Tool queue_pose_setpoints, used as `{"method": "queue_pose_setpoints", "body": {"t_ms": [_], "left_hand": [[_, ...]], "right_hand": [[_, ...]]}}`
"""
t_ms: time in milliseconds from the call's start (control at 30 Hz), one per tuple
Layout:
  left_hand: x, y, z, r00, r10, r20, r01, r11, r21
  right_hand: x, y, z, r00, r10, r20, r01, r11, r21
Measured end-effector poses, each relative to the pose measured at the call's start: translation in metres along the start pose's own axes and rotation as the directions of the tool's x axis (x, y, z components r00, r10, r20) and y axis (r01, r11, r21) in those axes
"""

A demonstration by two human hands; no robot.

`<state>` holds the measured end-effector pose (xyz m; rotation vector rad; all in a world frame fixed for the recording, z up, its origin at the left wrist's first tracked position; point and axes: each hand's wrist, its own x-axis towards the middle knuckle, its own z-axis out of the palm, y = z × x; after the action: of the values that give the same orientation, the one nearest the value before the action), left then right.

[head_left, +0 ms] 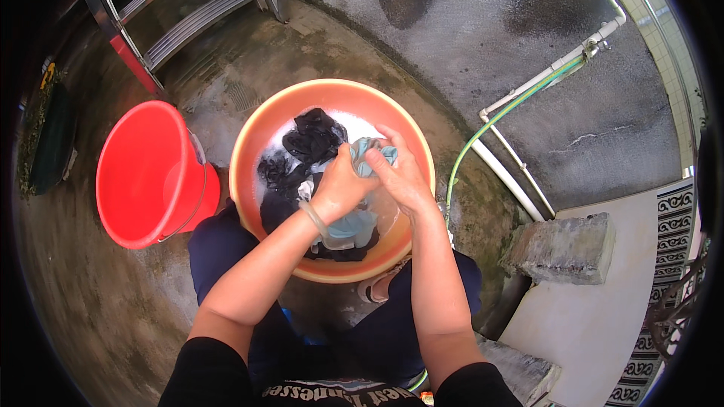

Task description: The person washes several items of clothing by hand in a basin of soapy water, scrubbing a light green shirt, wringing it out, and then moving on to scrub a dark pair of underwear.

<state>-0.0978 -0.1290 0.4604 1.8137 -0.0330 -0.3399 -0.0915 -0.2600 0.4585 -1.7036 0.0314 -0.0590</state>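
Observation:
An orange plastic basin point(334, 87) with soapy water stands between my knees. My left hand point(342, 183) and my right hand point(400, 175) are close together over it, both closed on a bunched light blue-grey cloth point(365, 155). A bangle circles my left wrist. Dark wet clothes point(314, 135) lie in the suds beyond and left of my hands. Lower in the basin, under my forearm, a light blue part of a cloth point(353, 225) rests over dark fabric. Whether it joins the held piece cannot be told.
A red plastic bucket point(141, 175) stands left of the basin, below a metal stepladder point(203, 17). A green hose point(466, 147) runs from a wall tap point(591, 48) down to the basin's right. Concrete blocks point(560, 249) and a pale slab point(577, 316) are at the right.

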Motion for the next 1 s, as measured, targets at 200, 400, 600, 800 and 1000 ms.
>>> {"method": "queue_pose_setpoints", "body": {"t_ms": [200, 400, 600, 800, 1000], "left_hand": [[0.006, -0.015, -0.046, 0.976, 0.013, 0.219, 0.115, 0.82, -0.561], [0.004, -0.016, -0.045, 0.991, 0.001, 0.131, 0.095, 0.684, -0.723], [0.005, -0.001, -0.043, 0.998, -0.045, -0.039, -0.001, 0.643, -0.766], [0.01, 0.002, -0.053, 0.994, 0.042, -0.101, -0.105, 0.611, -0.784], [0.002, 0.008, -0.045, 0.985, 0.169, 0.035, -0.089, 0.675, -0.733]], "right_hand": [[-0.014, 0.008, -0.036, 0.979, 0.202, 0.009, -0.195, 0.93, 0.313], [-0.02, -0.003, -0.035, 0.962, 0.268, -0.044, -0.233, 0.899, 0.371], [-0.018, -0.01, -0.043, 0.972, 0.231, -0.034, -0.204, 0.911, 0.358], [-0.013, -0.002, -0.052, 0.983, 0.182, -0.01, -0.169, 0.928, 0.332], [-0.012, -0.017, -0.033, 0.992, -0.111, 0.059, 0.111, 0.994, 0.003]]}}
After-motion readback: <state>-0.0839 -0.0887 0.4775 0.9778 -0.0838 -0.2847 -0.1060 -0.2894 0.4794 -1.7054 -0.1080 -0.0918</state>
